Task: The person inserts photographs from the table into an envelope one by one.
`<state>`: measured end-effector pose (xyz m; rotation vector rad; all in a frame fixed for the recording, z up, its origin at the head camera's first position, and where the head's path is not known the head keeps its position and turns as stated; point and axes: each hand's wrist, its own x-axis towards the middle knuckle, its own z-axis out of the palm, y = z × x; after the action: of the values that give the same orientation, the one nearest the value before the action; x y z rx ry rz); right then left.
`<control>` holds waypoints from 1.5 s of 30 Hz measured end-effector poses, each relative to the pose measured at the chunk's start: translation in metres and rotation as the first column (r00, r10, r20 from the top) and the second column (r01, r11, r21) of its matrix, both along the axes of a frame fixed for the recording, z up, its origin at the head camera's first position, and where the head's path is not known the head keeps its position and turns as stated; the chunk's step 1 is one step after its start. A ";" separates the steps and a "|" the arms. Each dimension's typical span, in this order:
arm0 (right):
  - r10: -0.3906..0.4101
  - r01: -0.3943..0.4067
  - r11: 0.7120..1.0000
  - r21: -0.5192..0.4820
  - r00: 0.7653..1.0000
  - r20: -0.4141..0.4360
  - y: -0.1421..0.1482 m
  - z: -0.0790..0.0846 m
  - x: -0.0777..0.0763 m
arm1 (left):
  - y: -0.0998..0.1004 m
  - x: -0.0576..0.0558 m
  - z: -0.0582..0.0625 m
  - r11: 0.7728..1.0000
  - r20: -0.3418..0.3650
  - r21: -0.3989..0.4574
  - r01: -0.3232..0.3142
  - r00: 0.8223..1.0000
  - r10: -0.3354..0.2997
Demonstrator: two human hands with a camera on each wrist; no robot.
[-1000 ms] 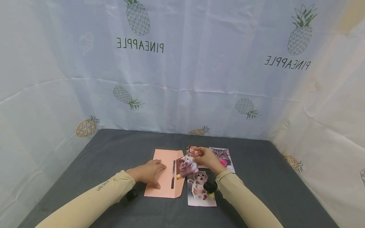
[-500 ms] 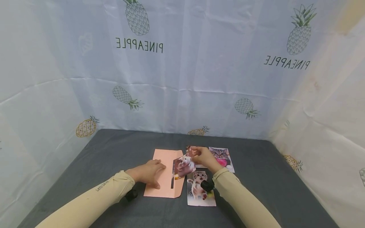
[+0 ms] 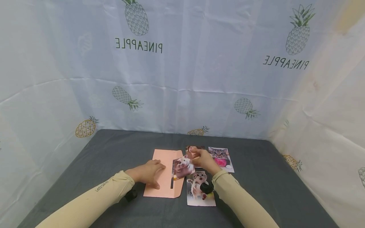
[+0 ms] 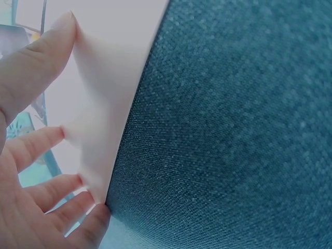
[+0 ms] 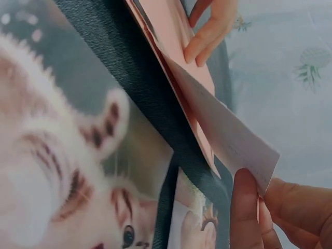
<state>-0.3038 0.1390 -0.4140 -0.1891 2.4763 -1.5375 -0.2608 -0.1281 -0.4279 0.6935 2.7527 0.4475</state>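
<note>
A pink envelope (image 3: pixel 165 186) lies on the dark cloth, its flap side facing right. My left hand (image 3: pixel 148 173) rests on it with fingers spread; in the left wrist view the fingertips touch the pale envelope surface (image 4: pixel 111 57). Between thumb and fingers, my right hand (image 3: pixel 203 160) pinches a photo card of a pale hamster-like animal (image 3: pixel 182 167). That card is tilted, its left end at the envelope's opening, where a narrow dark strip shows. Seen from the right wrist, the card's whitish back (image 5: pixel 228 135) slants up from the opening to my fingertips.
A kitten photo (image 3: pixel 196 198) lies below my right wrist. Beyond it are a cat photo with a pink ball (image 3: pixel 220 155) and another photo (image 3: pixel 189 148), partly covered by my right hand. White pineapple-print curtains (image 3: pixel 182 63) enclose the dark tabletop (image 3: pixel 256 177).
My right hand has shifted slightly left with the hamster-like photo, whose left end now covers more of the envelope's opening. The left hand stays in place on the envelope.
</note>
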 end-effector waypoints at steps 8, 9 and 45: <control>0.027 -0.026 1.000 0.011 0.999 -0.020 0.003 -0.008 0.003 | 0.001 0.000 -0.002 1.000 -0.006 0.009 -0.001 1.000 0.001; 0.029 -0.028 0.999 0.021 0.999 -0.021 0.003 -0.009 0.004 | 0.001 0.000 -0.002 1.000 -0.008 0.006 -0.001 1.000 0.001; 0.061 -0.039 0.982 0.186 0.991 -0.116 -0.018 -0.016 0.017 | 0.002 0.000 0.000 1.000 0.007 -0.001 -0.009 1.000 0.009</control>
<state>-0.2871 0.1206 -0.4301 -0.3194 2.6675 -1.3052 -0.2603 -0.1266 -0.4276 0.6783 2.7500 0.4504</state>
